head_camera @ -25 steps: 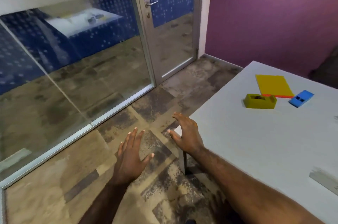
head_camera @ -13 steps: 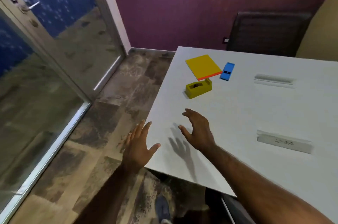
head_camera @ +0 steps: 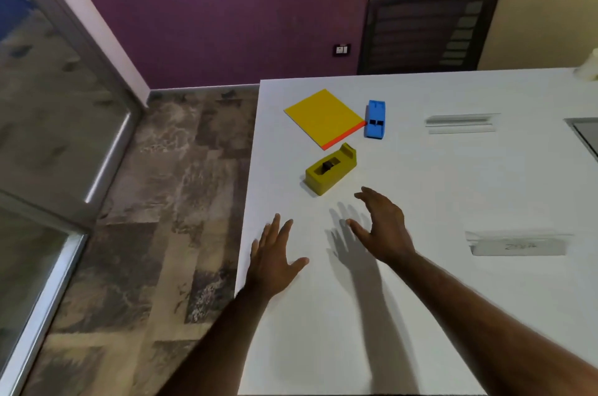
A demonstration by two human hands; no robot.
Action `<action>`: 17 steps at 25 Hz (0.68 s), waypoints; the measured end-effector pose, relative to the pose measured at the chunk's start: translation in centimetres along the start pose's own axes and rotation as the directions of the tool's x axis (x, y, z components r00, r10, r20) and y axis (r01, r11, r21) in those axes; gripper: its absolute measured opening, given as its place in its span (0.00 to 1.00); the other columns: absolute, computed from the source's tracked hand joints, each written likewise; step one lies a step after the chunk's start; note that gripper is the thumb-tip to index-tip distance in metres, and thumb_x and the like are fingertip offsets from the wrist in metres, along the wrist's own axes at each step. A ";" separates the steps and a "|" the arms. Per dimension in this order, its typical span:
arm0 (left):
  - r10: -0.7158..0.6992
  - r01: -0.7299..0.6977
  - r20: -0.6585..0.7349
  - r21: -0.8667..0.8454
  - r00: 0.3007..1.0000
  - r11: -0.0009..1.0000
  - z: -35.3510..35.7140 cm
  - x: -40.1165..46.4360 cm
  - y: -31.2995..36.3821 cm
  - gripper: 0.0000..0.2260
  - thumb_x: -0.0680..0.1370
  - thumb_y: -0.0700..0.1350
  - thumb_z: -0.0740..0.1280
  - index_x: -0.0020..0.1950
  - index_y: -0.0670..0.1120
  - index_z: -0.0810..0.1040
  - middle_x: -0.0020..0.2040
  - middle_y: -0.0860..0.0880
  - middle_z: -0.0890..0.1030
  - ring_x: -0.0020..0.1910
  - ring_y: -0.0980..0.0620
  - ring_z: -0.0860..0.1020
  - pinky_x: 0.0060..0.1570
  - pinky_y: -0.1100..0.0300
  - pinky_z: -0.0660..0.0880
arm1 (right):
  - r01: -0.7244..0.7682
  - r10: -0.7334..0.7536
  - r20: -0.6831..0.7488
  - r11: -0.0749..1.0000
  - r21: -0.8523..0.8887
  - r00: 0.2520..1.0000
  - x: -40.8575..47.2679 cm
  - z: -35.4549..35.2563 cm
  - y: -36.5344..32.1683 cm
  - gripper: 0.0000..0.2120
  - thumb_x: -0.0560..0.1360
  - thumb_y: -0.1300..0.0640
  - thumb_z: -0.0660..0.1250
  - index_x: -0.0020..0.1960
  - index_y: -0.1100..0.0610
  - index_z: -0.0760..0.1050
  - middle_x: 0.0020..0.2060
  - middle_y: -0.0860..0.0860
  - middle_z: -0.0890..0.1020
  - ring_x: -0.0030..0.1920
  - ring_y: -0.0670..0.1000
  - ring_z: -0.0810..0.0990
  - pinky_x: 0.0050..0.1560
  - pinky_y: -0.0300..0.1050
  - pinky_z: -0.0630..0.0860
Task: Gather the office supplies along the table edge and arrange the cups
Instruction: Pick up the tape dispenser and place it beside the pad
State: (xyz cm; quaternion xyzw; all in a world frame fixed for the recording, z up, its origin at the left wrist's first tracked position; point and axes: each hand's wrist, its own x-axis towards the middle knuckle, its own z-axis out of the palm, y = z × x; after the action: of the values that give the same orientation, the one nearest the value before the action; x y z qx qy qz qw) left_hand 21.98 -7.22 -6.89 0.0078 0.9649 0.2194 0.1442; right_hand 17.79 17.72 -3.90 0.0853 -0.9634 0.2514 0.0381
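A yellow tape dispenser (head_camera: 330, 173) sits near the left edge of the white table (head_camera: 420, 314). Beyond it lie a yellow notepad with an orange edge (head_camera: 323, 117) and a blue stapler (head_camera: 375, 119). My left hand (head_camera: 275, 261) hovers open over the table's left edge, fingers spread. My right hand (head_camera: 383, 225) is open above the table, just short of the tape dispenser, holding nothing. A pale cup-like object (head_camera: 590, 70) shows at the far right edge, mostly cut off.
Two grey cable-slot covers (head_camera: 461, 123) (head_camera: 517, 246) are set into the table. A dark office chair (head_camera: 427, 26) stands behind the far edge against the purple wall. A glass partition and patterned floor lie to the left.
The view has swung right from the floor and glass door onto the table. Both hands have come forward over the tabletop, the right one nearer the tape dispenser.
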 end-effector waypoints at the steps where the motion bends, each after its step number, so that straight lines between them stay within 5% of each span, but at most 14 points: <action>1: -0.006 0.006 0.020 0.016 1.000 1.000 0.3 0.9 -0.7 0.40 0.74 0.66 0.64 0.79 0.56 0.49 0.81 0.51 0.43 0.80 0.46 0.45 0.76 0.39 0.49 | -0.020 0.020 0.010 1.000 -0.001 1.000 1.0 0.7 0.0 0.28 0.74 0.44 0.68 0.70 0.54 0.68 0.72 0.54 0.69 0.71 0.56 0.67 0.69 0.57 0.66; 8: -0.005 -0.001 0.101 0.066 0.995 0.998 3.4 3.6 -3.1 0.44 0.71 0.69 0.64 0.79 0.55 0.47 0.80 0.50 0.40 0.80 0.44 0.44 0.75 0.41 0.49 | -0.199 0.201 0.000 0.970 0.143 0.980 7.7 4.9 0.5 0.46 0.66 0.34 0.72 0.73 0.57 0.59 0.71 0.55 0.68 0.69 0.55 0.68 0.66 0.53 0.68; 11: 0.005 -0.013 0.085 0.088 0.996 0.996 4.3 3.5 -3.5 0.44 0.71 0.69 0.64 0.79 0.56 0.46 0.79 0.51 0.37 0.79 0.46 0.42 0.76 0.43 0.46 | -0.244 0.274 -0.058 0.919 0.311 0.960 10.2 5.7 1.7 0.44 0.67 0.34 0.70 0.73 0.55 0.59 0.70 0.54 0.69 0.68 0.53 0.69 0.63 0.50 0.67; 17: -0.006 0.000 0.097 0.060 0.995 0.998 4.4 3.5 -3.8 0.44 0.71 0.69 0.63 0.79 0.57 0.44 0.77 0.54 0.34 0.79 0.49 0.37 0.77 0.45 0.43 | -0.338 0.352 0.009 0.893 0.298 0.936 16.3 6.7 4.9 0.34 0.77 0.39 0.61 0.74 0.60 0.60 0.72 0.59 0.67 0.70 0.59 0.68 0.69 0.56 0.67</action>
State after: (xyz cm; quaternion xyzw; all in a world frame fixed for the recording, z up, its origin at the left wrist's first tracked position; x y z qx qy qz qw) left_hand 20.07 -8.47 -13.29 0.0212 0.9628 0.1897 0.1912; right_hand 0.64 16.28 -10.23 -0.0879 -0.9138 0.3967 0.0014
